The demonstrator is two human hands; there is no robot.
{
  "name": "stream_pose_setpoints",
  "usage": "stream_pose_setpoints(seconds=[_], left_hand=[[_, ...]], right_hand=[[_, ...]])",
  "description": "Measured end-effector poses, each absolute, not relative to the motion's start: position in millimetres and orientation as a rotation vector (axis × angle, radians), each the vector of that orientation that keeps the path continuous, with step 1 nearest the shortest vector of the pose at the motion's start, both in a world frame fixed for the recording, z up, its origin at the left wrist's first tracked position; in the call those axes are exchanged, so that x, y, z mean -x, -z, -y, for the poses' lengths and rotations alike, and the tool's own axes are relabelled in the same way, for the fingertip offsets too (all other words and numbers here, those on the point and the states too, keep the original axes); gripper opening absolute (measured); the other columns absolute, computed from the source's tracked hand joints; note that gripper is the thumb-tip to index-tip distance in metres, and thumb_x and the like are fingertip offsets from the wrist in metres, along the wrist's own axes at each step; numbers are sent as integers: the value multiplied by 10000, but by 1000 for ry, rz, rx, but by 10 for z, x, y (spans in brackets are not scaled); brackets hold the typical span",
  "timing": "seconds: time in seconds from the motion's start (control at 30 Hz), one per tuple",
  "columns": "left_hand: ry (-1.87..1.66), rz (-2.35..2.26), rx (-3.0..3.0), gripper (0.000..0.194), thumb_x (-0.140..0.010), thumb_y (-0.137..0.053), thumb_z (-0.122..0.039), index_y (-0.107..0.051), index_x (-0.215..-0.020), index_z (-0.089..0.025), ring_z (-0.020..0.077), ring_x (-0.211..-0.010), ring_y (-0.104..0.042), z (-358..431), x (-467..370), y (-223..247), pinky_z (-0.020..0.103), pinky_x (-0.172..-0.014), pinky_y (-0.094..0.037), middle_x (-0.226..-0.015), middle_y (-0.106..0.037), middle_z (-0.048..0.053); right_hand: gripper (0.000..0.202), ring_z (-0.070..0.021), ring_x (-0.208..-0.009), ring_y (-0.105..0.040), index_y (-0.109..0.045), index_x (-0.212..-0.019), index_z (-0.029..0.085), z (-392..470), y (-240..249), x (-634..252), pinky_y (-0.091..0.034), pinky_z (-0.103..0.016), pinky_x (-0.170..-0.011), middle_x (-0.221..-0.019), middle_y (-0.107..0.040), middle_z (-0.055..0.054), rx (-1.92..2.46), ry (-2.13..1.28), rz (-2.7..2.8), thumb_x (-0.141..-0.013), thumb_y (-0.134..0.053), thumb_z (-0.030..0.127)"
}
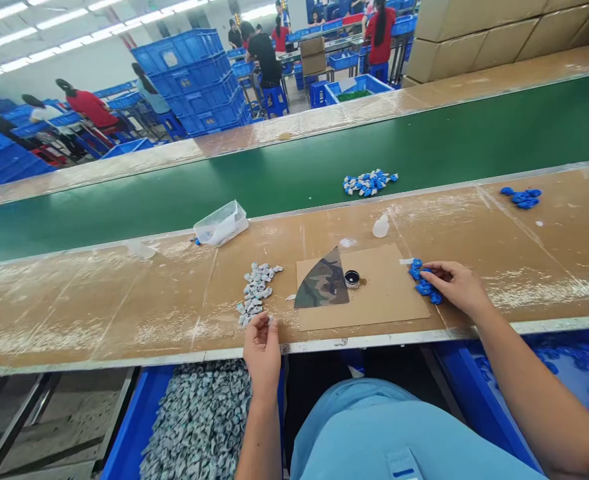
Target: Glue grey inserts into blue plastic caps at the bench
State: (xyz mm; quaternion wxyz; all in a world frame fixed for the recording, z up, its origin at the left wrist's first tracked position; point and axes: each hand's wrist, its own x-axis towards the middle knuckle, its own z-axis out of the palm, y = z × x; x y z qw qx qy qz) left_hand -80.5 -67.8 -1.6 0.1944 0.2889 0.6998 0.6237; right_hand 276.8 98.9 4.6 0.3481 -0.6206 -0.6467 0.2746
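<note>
My left hand [262, 350] is at the table's front edge, thumb and fingers pinched on a small grey piece, mostly hidden by the fingertips. Just beyond it lies a loose pile of small grey-white pieces [257, 288]. My right hand [457, 287] reaches into a small heap of blue pieces [427, 291], its fingertips closed on one of them. Between the hands, a cardboard sheet [389, 307] carries a camouflage-patterned fan-shaped piece [324, 283] and a small round pot of dark liquid [352, 278].
A small white bottle [381, 226] and a clear plastic box [222, 223] stand behind the cardboard. Blue-and-white pieces [369, 183] lie on the green conveyor belt [284, 167]. More blue pieces [523, 197] are at right. A blue bin [139, 420] of grey pieces sits below the edge.
</note>
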Motion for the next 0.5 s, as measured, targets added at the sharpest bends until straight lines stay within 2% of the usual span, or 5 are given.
stream_pose_setpoints(seconds=[0.1,0.2,0.37,0.43,0.5], left_hand=[[-1768,-1490,-499,375,-628,-783,-406,-673,-921,-200,121,-810,-614,576,588,-104,239,-756,-493,-862,-665,15],[-1668,-1210,-303,406,-569,-837,-354,-696,-911,-188,116,-813,-637,455,410,-187,231,-775,-512,-867,-686,21],[-1516,-1065,-198,364,-486,-886,-291,-683,-760,-165,110,-745,-659,271,231,-233,206,-709,-541,-778,-681,5],[-1473,-1060,-239,343,-507,-878,-296,-672,-746,-163,99,-713,-651,223,178,-236,185,-648,-533,-757,-673,-2],[-1456,-1076,-300,330,-526,-868,-317,-666,-734,-160,73,-649,-621,192,132,-233,159,-590,-509,-730,-663,-10]], right_hand=[[407,-197,-640,-621,-706,-750,194,-985,-39,-2804,-533,-374,-638,-777,-686,-86,1570,-650,1574,-632,-679,583],[405,-187,-670,-632,-693,-784,195,-921,-88,-2776,-545,-348,-648,-772,-689,-72,1500,-719,1405,-624,-723,565],[474,-167,-777,-654,-710,-920,209,-729,-262,-2468,-549,-314,-721,-899,-720,-61,1285,-1203,1299,-586,-789,537],[472,-156,-823,-651,-727,-917,214,-668,-320,-2285,-534,-309,-788,-953,-722,-58,1235,-1375,1256,-575,-800,529],[452,-141,-811,-647,-740,-886,212,-632,-345,-2118,-522,-294,-804,-917,-726,-46,1182,-1541,1204,-559,-811,517]])
